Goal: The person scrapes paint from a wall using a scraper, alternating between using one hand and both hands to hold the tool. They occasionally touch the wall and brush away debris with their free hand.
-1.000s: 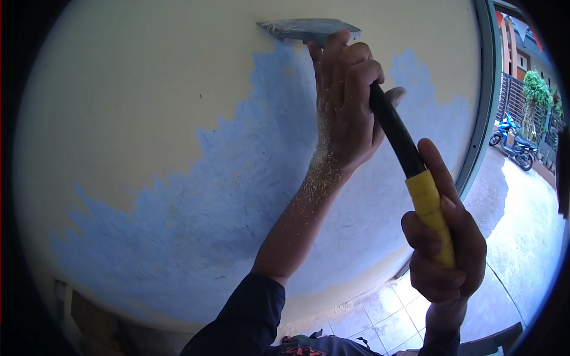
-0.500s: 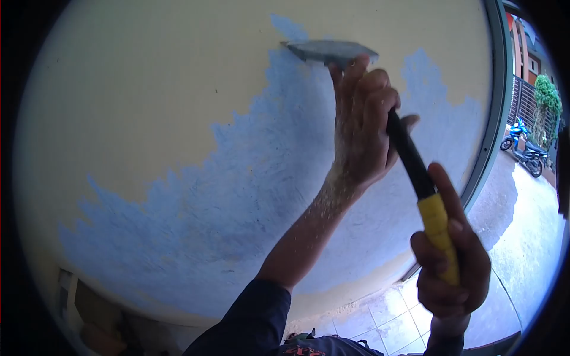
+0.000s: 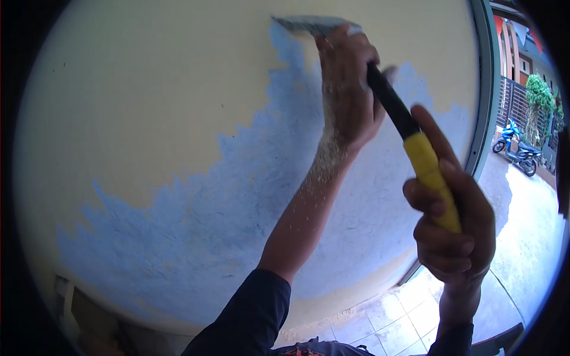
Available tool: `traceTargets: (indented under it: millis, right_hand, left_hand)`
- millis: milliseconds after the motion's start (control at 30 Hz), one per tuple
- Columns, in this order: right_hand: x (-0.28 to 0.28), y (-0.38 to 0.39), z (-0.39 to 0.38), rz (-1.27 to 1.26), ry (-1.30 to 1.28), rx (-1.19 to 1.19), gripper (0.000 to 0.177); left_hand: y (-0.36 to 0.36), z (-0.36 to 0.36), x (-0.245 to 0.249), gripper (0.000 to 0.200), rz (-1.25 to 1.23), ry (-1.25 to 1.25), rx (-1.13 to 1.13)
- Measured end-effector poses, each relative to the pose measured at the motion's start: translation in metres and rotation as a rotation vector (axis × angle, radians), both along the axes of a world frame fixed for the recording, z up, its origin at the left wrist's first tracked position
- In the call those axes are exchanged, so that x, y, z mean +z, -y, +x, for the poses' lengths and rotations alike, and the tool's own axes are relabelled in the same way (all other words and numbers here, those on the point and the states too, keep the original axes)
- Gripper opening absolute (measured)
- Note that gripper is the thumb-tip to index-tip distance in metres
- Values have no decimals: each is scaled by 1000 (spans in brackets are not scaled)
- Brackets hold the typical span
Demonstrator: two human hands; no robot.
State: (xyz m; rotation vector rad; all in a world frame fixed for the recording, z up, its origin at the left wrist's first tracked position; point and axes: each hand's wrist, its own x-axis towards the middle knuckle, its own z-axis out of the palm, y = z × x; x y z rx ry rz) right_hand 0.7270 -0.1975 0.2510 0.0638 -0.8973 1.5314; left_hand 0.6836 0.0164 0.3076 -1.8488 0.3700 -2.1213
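Observation:
A long-handled wall scraper (image 3: 392, 101) slants up across the view, with a black shaft and a yellow grip. Its wide metal blade (image 3: 314, 25) lies against the cream-painted wall (image 3: 148, 89), at the top of a bare bluish patch (image 3: 237, 190). My left hand (image 3: 350, 89) is closed around the upper shaft, just below the blade, with pale flakes dusting the wrist. Lower down, my right hand (image 3: 457, 219) wraps the yellow grip, its index finger stretched along the handle. The blade's contact edge is partly hard to make out.
A dark door frame (image 3: 482, 89) borders the wall on the right. Outside it stand a blue motorbike (image 3: 518, 148), a green bush (image 3: 537, 98) and a slatted fence. Pale floor tiles (image 3: 386, 320) show below, with scattered debris along the wall's foot.
Both hands have moved up and slightly left with the scraper. The blade now sits higher on the wall, and the bare strip beneath it looks wider.

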Motion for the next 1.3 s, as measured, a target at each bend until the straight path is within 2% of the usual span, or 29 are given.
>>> traceTargets:
  millis: [100,167,233,300,400,500,533,567,633,700,733,767,833,867,900,1033,1067,1133,1167,1267,1300]
  right_hand:
    - [-20,5,-4,-50,-48,27,54]
    - [-13,-1,-3,29,-63,50,54]
    - [17,-9,-5,77,18,35,53]
    - [26,-17,-10,98,67,-16,52]
    - [8,-12,-16,77,22,1,51]
    - [29,-7,-4,24,76,-9,51]
    - [39,-13,6,89,121,54,51]
    - [49,-14,15,89,180,55,51]
    - [39,-7,18,4,109,30,51]
    - [6,10,14,-58,34,41,53]
    - [-8,17,15,-132,-24,64,54]
    - [-17,22,15,-206,83,-28,59]
    - [-23,16,12,-173,175,-98,58]
    - [-20,16,16,-163,100,-45,57]
    - [-12,11,23,-149,27,8,56]
    - [16,-8,23,-31,150,-13,56]
    - [10,-4,21,-67,124,-15,56]
    - [-15,12,15,-174,71,-33,56]
    - [-31,21,14,-235,115,-114,58]
    - [-48,15,18,-205,-55,-34,55]
    - [-32,14,19,-209,-2,-84,58]
  left_hand:
    - [2,-2,-24,34,-14,29,27]
    - [2,-2,-11,33,25,26,20]
    - [-2,-2,26,31,-18,12,-98]
    - [-8,-3,41,31,-19,-9,-164]
    - [1,-3,15,26,40,48,-66]
    - [-6,-2,40,30,148,150,44]
    - [-10,1,54,29,168,151,-14]
    - [-10,3,50,29,161,151,-1]
    - [-4,7,41,27,29,88,38]
    - [11,15,-5,26,-86,106,-3]
    - [6,23,-29,25,-40,130,-18]
    - [9,21,-49,26,-110,85,-2]
    - [16,17,-52,25,-86,107,14]
    - [15,17,-47,25,-95,106,17]
    - [6,20,-33,26,-56,132,13]
    - [-6,17,8,31,3,125,-74]
    - [-3,16,2,28,-19,110,-68]
    - [5,24,-44,27,-47,111,-34]
    - [7,28,-60,28,-74,112,0]
    - [7,30,-69,34,-61,105,8]
    - [6,28,-56,30,-102,92,34]
